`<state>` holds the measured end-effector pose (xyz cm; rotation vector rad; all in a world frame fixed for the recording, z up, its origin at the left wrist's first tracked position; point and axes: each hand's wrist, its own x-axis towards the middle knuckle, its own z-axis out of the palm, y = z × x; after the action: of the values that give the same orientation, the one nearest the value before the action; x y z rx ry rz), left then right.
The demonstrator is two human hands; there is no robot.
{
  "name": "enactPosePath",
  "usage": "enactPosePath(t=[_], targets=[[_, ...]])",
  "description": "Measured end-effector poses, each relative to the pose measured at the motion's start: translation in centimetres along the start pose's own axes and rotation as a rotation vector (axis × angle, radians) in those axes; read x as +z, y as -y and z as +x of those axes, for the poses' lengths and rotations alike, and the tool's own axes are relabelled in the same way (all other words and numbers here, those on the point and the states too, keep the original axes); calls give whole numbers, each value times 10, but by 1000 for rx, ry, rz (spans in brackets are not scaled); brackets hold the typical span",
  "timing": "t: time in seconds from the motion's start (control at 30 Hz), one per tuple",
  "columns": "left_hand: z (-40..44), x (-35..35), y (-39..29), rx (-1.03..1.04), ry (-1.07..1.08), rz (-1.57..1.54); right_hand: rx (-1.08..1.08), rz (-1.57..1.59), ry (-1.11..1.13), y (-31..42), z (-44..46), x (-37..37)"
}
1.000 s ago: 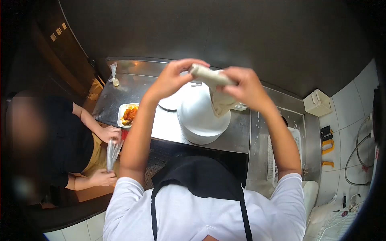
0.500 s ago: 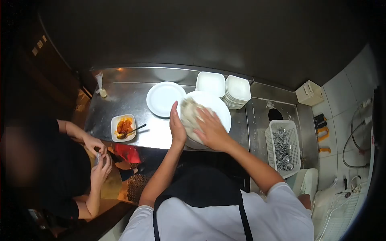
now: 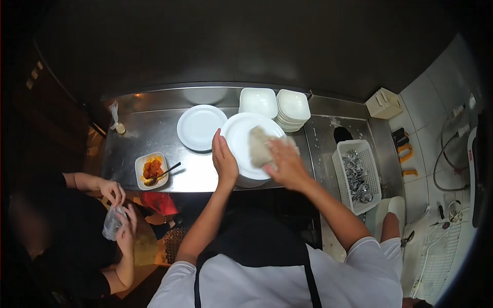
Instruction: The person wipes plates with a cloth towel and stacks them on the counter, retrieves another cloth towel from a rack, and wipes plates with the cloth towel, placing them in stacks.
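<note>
Cloth (image 3: 259, 148): located on the upper face of the top round plate (image 3: 239, 131), right of its centre. The plate crowns a stack on the counter (image 3: 149, 120), near the front edge; this position probably keeps it within reach of both arms.

Left hand (image 3: 225, 161): grip open, fingers extended together, palm against the stack's left rim. It encloses nothing; the placement presumably braces the stack against sideways push.

Right hand (image 3: 288, 164): fingers over the cloth, slightly bent, thumb apart. Blur prevents telling whether the grip is closed on the fabric or only pressing it. Contact from above would suit pressure on the plate face.

A separate round plate (image 3: 202, 128) lies just left of the stack; square dishes (image 3: 258, 100) stand behind, apparently out of the working area.

Appearance: cloth off-white, crumpled, soft-edged; plate white, round, smooth, with a raised rim.
</note>
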<state>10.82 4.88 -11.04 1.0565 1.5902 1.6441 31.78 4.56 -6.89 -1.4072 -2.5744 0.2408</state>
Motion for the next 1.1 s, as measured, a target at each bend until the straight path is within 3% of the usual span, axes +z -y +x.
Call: enactPosePath(t=[0.1, 0.2, 0.3, 0.4, 0.5, 0.63, 0.67, 0.73, 0.77, 0.83, 0.87, 0.97, 1.1], targets=[[4, 1, 2, -15, -10, 34, 22, -30, -131, -23, 53, 7], [13, 1, 18, 42, -18, 49, -106, 74, -215, 28, 85, 16], [24, -2, 27, -173, 55, -386, -328, 215, -201, 48, 51, 23], [31, -8, 26, 116, -8, 171, -415, 271, -120, 14, 0, -7], [30, -11, -9, 40, 11, 507, -458, 255, -235, -56, -20, 11], [21, -1, -29, 349, -95, 650, -271, 513, -551, -74, 7, 23], [17, 2, -38, 202, -62, 536, -207, 640, -636, -71, 15, 26], [11, 7, -46, 97, -54, 177, -103, 927, -757, -73, 29, 39], [7, 9, -50, 46, -50, -7, 7, 1127, -701, -77, 30, 41], [3, 3, -56, 9, 14, -79, 244, 1512, -574, -80, 34, 37], [1, -1, -57, 12, 49, -83, 170, 1598, -593, -88, 42, 30], [-1, -18, -68, -35, 200, -89, 92, 2137, -264, -72, 37, -23], [-3, -39, -74, -68, 369, -14, 122, 2214, -97, -40, 50, -28]])
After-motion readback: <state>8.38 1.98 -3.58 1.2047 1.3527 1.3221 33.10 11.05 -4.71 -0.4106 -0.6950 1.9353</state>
